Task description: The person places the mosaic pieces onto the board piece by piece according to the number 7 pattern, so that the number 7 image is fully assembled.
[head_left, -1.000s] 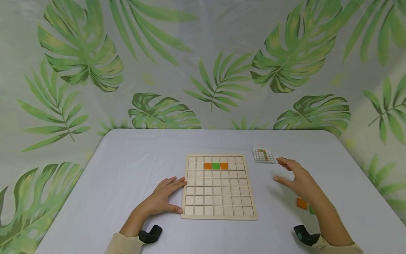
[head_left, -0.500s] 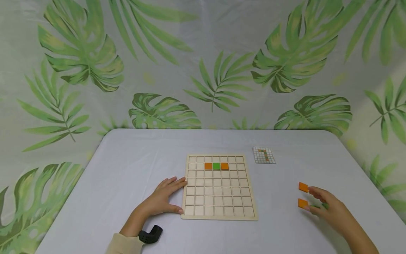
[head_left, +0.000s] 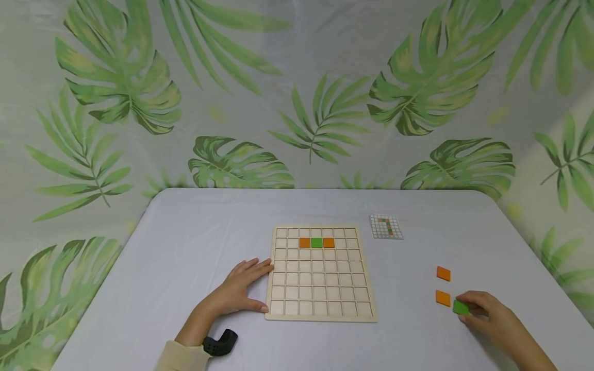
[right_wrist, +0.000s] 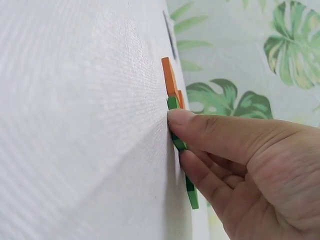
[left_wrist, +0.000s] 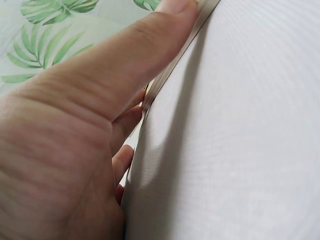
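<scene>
My left hand rests along the left edge of a wooden grid board, thumb and fingers spread and touching its side. Up close in the left wrist view, the thumb lies against the board's edge. A row of two orange tiles and one green tile sits in the board's second row. At the right, my right hand pinches a green square tile between thumb and fingers, at the tabletop. Another green tile shows below it in the right wrist view; my hand hides it from the head view.
Two loose orange tiles, a far one and a nearer one, lie left of the right hand. A small pattern card lies beyond the board's upper right. A white cloth covers the table, with a leaf-print backdrop behind.
My right hand has moved from near the pattern card down and right to the loose tiles, and now pinches a green one. The left hand and board stay practically still.
</scene>
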Demonstrator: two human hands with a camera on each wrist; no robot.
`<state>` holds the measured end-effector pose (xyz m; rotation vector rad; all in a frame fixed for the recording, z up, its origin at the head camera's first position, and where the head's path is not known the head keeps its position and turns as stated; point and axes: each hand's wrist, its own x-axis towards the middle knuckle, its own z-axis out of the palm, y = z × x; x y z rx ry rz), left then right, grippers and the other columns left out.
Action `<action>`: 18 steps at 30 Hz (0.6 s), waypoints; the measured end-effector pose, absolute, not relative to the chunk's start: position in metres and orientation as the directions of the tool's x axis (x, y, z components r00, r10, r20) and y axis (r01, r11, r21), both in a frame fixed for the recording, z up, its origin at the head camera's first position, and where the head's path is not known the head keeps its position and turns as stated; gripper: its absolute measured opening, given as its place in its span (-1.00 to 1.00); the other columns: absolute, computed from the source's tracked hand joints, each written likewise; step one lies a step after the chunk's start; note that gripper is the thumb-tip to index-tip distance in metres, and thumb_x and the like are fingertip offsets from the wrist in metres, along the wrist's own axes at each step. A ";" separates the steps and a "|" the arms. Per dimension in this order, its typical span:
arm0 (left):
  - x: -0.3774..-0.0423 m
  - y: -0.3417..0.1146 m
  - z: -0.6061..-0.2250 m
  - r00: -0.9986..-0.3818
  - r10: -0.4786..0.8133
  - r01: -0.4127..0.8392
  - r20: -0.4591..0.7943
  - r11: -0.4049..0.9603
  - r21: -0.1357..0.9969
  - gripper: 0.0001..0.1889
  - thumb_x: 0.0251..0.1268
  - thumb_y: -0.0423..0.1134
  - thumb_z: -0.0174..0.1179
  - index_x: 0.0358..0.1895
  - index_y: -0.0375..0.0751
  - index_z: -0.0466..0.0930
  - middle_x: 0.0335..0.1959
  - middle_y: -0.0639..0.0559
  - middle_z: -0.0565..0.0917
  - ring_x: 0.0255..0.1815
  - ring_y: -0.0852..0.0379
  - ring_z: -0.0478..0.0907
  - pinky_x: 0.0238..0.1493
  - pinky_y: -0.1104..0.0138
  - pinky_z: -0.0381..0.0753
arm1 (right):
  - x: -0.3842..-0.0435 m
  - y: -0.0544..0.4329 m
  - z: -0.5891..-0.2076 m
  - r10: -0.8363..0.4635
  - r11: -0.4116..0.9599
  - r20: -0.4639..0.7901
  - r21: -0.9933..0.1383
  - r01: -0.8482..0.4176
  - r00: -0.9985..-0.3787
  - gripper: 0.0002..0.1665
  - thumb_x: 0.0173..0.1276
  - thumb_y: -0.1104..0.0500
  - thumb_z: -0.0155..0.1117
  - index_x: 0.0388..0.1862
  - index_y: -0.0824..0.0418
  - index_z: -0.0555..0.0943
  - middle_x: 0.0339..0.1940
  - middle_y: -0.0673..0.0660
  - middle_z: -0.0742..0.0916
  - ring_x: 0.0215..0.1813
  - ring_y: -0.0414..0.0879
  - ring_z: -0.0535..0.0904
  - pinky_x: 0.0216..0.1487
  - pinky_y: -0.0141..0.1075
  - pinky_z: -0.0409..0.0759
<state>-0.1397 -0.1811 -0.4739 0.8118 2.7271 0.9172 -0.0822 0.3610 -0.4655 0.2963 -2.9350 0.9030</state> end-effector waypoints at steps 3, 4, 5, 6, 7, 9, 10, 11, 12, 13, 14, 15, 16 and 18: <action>-0.139 -0.182 -0.474 -0.842 0.539 0.444 0.026 0.665 0.600 -0.03 -0.30 0.23 0.33 0.33 -0.03 0.22 0.36 0.12 0.15 0.37 -0.04 -0.09 0.31 0.06 -0.23 | -0.083 0.360 -0.467 -0.168 0.808 0.142 -0.547 -0.219 -0.976 -0.67 -0.07 0.34 0.40 -0.26 0.31 0.56 -0.27 0.04 0.53 -0.36 -0.46 0.45 -0.39 -0.51 0.50; -0.139 -0.182 -0.474 -0.842 0.539 0.444 0.026 0.665 0.600 -0.02 -0.30 0.24 0.33 0.33 -0.02 0.22 0.36 0.13 0.15 0.37 -0.03 -0.09 0.31 0.06 -0.23 | -0.083 0.359 -0.466 -0.160 0.814 0.129 -0.543 -0.205 -0.979 -0.68 -0.06 0.32 0.40 -0.26 0.31 0.56 -0.26 0.06 0.54 -0.37 -0.45 0.45 -0.39 -0.50 0.50; -0.140 -0.182 -0.474 -0.842 0.539 0.445 0.026 0.667 0.598 -0.02 -0.30 0.24 0.33 0.33 -0.02 0.22 0.36 0.13 0.15 0.37 -0.03 -0.09 0.31 0.06 -0.23 | -0.083 0.358 -0.465 -0.151 0.821 0.119 -0.537 -0.191 -0.981 -0.68 -0.05 0.31 0.40 -0.25 0.31 0.56 -0.25 0.08 0.55 -0.37 -0.44 0.45 -0.40 -0.48 0.51; -0.140 -0.182 -0.474 -0.843 0.538 0.445 0.026 0.668 0.597 -0.02 -0.30 0.24 0.33 0.33 -0.02 0.22 0.36 0.14 0.15 0.37 -0.03 -0.09 0.31 0.06 -0.23 | -0.083 0.357 -0.463 -0.144 0.830 0.107 -0.528 -0.179 -0.984 -0.67 -0.03 0.29 0.39 -0.23 0.31 0.56 -0.25 0.11 0.56 -0.37 -0.44 0.45 -0.40 -0.47 0.51; -0.140 -0.182 -0.475 -0.843 0.538 0.445 0.026 0.668 0.597 -0.02 -0.30 0.25 0.33 0.33 -0.02 0.22 0.36 0.14 0.14 0.37 -0.02 -0.09 0.31 0.06 -0.23 | -0.084 0.356 -0.460 -0.140 0.836 0.098 -0.521 -0.171 -0.985 -0.66 -0.01 0.28 0.39 -0.21 0.30 0.56 -0.24 0.13 0.57 -0.37 -0.44 0.44 -0.40 -0.45 0.52; -0.140 -0.181 -0.475 -0.843 0.536 0.444 0.027 0.669 0.596 -0.02 -0.30 0.25 0.33 0.33 -0.01 0.22 0.36 0.14 0.14 0.37 -0.02 -0.09 0.31 0.05 -0.22 | -0.085 0.352 -0.456 -0.141 0.846 0.093 -0.506 -0.168 -0.986 -0.64 0.02 0.25 0.38 -0.16 0.30 0.55 -0.23 0.14 0.59 -0.37 -0.43 0.44 -0.41 -0.43 0.52; -0.140 -0.181 -0.474 -0.844 0.536 0.444 0.027 0.669 0.597 -0.02 -0.30 0.24 0.33 0.33 -0.01 0.22 0.36 0.14 0.14 0.37 -0.02 -0.09 0.31 0.05 -0.23 | -0.086 0.350 -0.453 -0.145 0.846 0.104 -0.502 -0.178 -0.984 -0.62 0.02 0.25 0.37 -0.14 0.30 0.54 -0.24 0.13 0.59 -0.36 -0.43 0.44 -0.42 -0.42 0.52; -0.140 -0.181 -0.474 -0.843 0.537 0.444 0.027 0.667 0.597 -0.03 -0.30 0.24 0.33 0.33 -0.02 0.22 0.36 0.14 0.14 0.37 -0.03 -0.09 0.31 0.05 -0.23 | -0.087 0.348 -0.450 -0.159 0.840 0.133 -0.502 -0.205 -0.978 -0.61 0.02 0.27 0.37 -0.13 0.30 0.54 -0.25 0.11 0.60 -0.36 -0.42 0.44 -0.42 -0.42 0.52; -0.140 -0.181 -0.474 -0.843 0.537 0.444 0.029 0.666 0.599 -0.03 -0.30 0.24 0.33 0.33 -0.02 0.22 0.36 0.13 0.14 0.37 -0.03 -0.09 0.31 0.04 -0.23 | -0.089 0.344 -0.448 -0.174 0.834 0.161 -0.501 -0.232 -0.972 -0.61 0.02 0.28 0.37 -0.13 0.29 0.54 -0.26 0.09 0.59 -0.35 -0.42 0.44 -0.43 -0.43 0.52; -0.140 -0.181 -0.474 -0.844 0.536 0.443 0.029 0.665 0.600 -0.03 -0.30 0.23 0.33 0.33 -0.02 0.22 0.36 0.13 0.14 0.37 -0.03 -0.09 0.31 0.04 -0.23 | -0.091 0.341 -0.445 -0.191 0.823 0.194 -0.503 -0.265 -0.962 -0.60 0.00 0.31 0.38 -0.12 0.30 0.54 -0.27 0.08 0.59 -0.35 -0.41 0.45 -0.43 -0.43 0.52; -0.140 -0.180 -0.474 -0.843 0.537 0.445 0.030 0.665 0.600 -0.03 -0.30 0.23 0.33 0.33 -0.03 0.22 0.36 0.12 0.14 0.37 -0.04 -0.09 0.31 0.04 -0.23 | -0.094 0.337 -0.442 -0.205 0.812 0.219 -0.506 -0.290 -0.954 -0.60 0.00 0.32 0.38 -0.12 0.30 0.54 -0.28 0.07 0.59 -0.35 -0.40 0.45 -0.44 -0.43 0.52; -0.140 -0.180 -0.473 -0.843 0.537 0.444 0.029 0.665 0.601 -0.03 -0.29 0.23 0.34 0.33 -0.03 0.22 0.37 0.12 0.14 0.37 -0.04 -0.09 0.31 0.04 -0.23 | -0.097 0.332 -0.438 -0.220 0.800 0.244 -0.508 -0.318 -0.944 -0.58 -0.01 0.33 0.38 -0.11 0.30 0.54 -0.28 0.06 0.59 -0.34 -0.39 0.46 -0.43 -0.43 0.52; -0.139 -0.180 -0.473 -0.843 0.538 0.444 0.028 0.665 0.601 -0.03 -0.29 0.22 0.34 0.33 -0.03 0.22 0.37 0.12 0.14 0.37 -0.04 -0.09 0.31 0.04 -0.23 | -0.100 0.327 -0.435 -0.235 0.786 0.269 -0.513 -0.345 -0.934 -0.57 -0.02 0.35 0.38 -0.10 0.30 0.54 -0.27 0.06 0.59 -0.32 -0.36 0.48 -0.42 -0.43 0.52; -0.139 -0.180 -0.473 -0.842 0.539 0.445 0.027 0.664 0.601 -0.03 -0.29 0.21 0.34 0.33 -0.03 0.22 0.37 0.11 0.14 0.37 -0.05 -0.09 0.31 0.04 -0.23 | -0.108 0.315 -0.429 -0.258 0.770 0.283 -0.517 -0.373 -0.924 -0.56 0.00 0.34 0.37 -0.07 0.29 0.54 -0.23 0.06 0.59 -0.30 -0.29 0.51 -0.38 -0.41 0.53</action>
